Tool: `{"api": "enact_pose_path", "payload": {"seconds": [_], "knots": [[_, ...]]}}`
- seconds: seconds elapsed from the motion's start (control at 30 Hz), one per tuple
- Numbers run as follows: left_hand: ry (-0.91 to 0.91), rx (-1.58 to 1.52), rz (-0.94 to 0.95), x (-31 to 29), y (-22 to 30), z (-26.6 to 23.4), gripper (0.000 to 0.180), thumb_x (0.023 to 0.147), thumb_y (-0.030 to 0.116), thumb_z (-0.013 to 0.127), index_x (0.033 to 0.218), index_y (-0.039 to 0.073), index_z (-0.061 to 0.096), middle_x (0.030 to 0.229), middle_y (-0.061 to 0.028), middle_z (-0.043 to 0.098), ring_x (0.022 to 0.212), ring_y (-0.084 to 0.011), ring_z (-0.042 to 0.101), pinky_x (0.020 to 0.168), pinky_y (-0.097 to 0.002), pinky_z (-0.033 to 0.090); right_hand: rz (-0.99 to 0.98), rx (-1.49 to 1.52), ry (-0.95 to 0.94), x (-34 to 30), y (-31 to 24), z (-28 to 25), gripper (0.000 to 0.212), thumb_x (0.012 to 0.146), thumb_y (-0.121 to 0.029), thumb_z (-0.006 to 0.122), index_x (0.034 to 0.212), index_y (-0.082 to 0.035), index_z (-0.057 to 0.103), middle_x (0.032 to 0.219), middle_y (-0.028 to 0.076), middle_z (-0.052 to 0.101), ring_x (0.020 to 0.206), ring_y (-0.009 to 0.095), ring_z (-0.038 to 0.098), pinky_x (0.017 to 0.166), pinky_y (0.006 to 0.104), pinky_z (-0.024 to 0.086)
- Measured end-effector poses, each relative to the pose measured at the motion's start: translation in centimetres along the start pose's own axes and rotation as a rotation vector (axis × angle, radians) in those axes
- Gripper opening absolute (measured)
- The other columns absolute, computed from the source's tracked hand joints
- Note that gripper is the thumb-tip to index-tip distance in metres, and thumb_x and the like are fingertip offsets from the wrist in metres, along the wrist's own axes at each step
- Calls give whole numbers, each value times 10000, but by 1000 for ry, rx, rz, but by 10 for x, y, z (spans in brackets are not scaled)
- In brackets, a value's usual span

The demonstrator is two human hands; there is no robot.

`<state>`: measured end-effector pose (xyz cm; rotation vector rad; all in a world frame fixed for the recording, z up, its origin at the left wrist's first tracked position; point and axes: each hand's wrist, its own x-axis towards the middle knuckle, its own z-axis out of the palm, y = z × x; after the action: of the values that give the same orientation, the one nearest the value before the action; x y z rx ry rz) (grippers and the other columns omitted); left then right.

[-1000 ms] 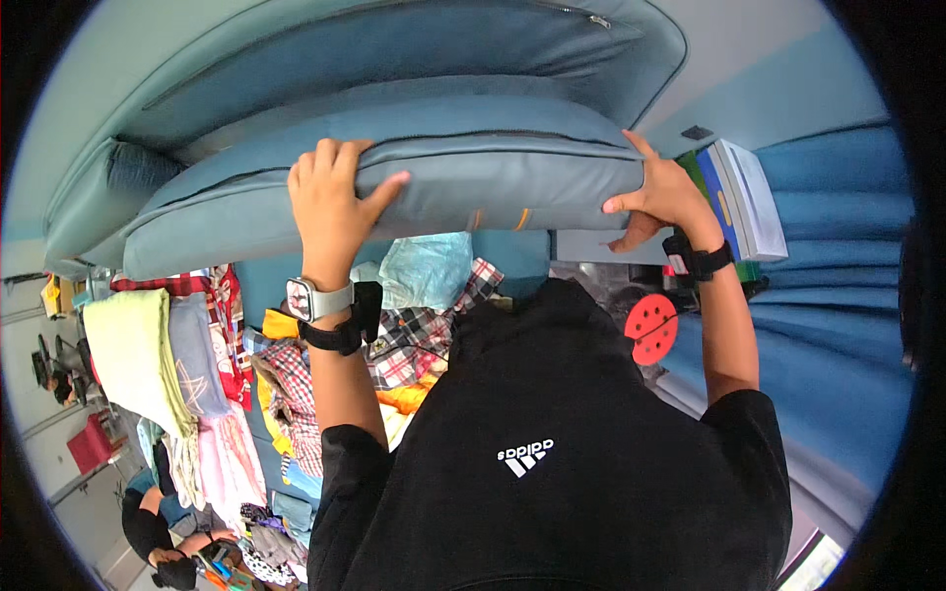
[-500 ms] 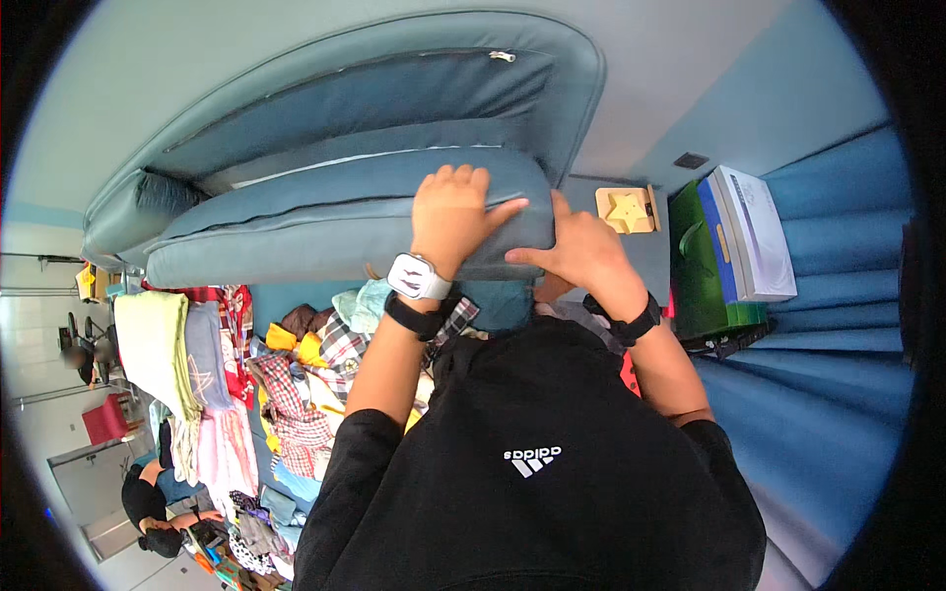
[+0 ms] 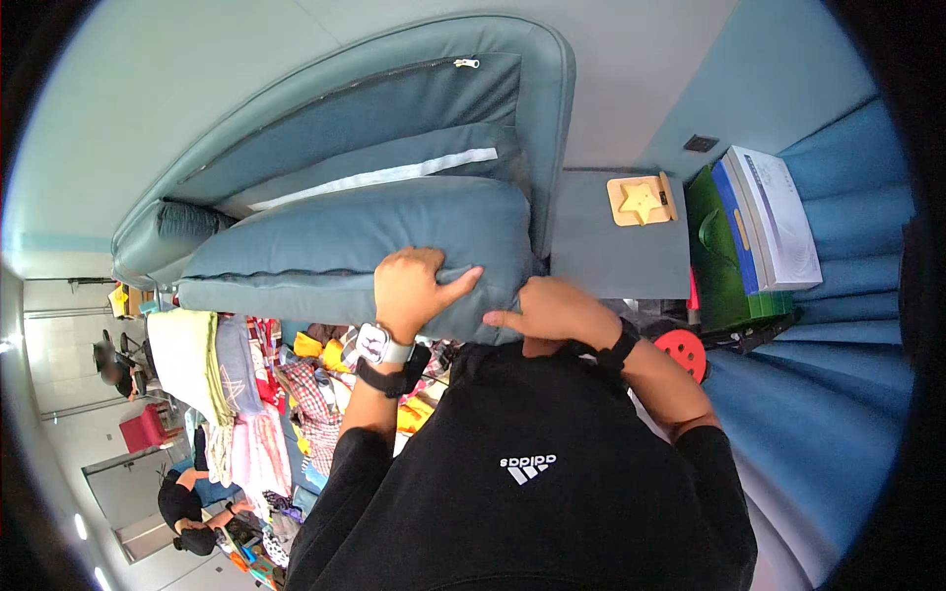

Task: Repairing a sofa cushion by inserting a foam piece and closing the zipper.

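A long blue-grey padded cushion (image 3: 296,258) with a dark seam along it is tilted toward me from the upholstered headboard (image 3: 545,118). My left hand (image 3: 412,288) lies over its near part, thumb stretched to the right and fingers curled on the fabric. At the cushion's right end, my right hand (image 3: 562,313) grips the corner, thumb on the face and the other fingers partly hidden. Behind the cushion a white strip (image 3: 384,179) and a zipped fabric panel (image 3: 394,108) show on the headboard.
Heaped clothes (image 3: 315,414) lie to the left, a person (image 3: 187,507) bending beyond them. On the right stands a grey bedside table (image 3: 611,268) with a star-shaped piece in a wooden tray (image 3: 655,215). Beyond are a green box (image 3: 719,241), a white box (image 3: 774,217) and blue curtains (image 3: 838,236).
Both hands have drawn the cushion toward me, away from the headboard. More of the white strip shows behind it, and the cushion now covers part of the clothes.
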<state>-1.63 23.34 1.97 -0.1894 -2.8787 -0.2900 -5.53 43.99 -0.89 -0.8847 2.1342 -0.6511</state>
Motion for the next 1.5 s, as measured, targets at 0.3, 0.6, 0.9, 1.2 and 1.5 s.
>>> {"api": "enact_pose_path", "payload": {"seconds": [0.3, 0.6, 0.9, 1.2, 1.5], "knots": [[93, -53, -45, -35, 0, 23, 450, 629, 460, 710, 575, 73, 488, 586, -89, 503, 581, -283, 538, 540, -378, 419, -44, -115, -182, 15, 2, 15, 735, 816, -644, 461, 655, 46, 655, 692, 243, 622, 683, 410, 623, 692, 458, 498], [183, -81, -62, -73, 3, 81, 453, 651, 473, 671, 580, 87, 446, 593, -66, 436, 547, -246, 451, 505, -358, 344, -74, -287, -21, 17, 46, 67, 745, 786, -676, 464, 630, 26, 661, 674, 222, 628, 688, 381, 632, 664, 451, 500], [189, -144, -77, -98, 2, 109, 363, 617, 378, 694, 571, 110, 454, 582, -43, 423, 537, -220, 440, 496, -340, 327, -18, -209, -127, 25, 67, 93, 735, 760, -688, 490, 678, 20, 670, 734, 222, 641, 755, 395, 625, 682, 451, 495], [165, -178, -101, -109, 4, 122, 318, 651, 341, 697, 603, 108, 486, 601, -45, 438, 551, -227, 448, 502, -347, 331, -57, -253, -113, 34, 91, 118, 713, 776, -678, 491, 862, 11, 652, 795, 205, 651, 770, 377, 630, 702, 433, 498], [23, -171, -31, -22, -69, 2, 192, 774, 202, 633, 806, 29, 554, 809, -152, 530, 789, -329, 529, 677, -416, 422, 5, -143, 50, 18, 78, 56, 692, 763, -634, 564, 840, 50, 645, 761, 229, 637, 732, 430, 615, 657, 446, 494]]}}
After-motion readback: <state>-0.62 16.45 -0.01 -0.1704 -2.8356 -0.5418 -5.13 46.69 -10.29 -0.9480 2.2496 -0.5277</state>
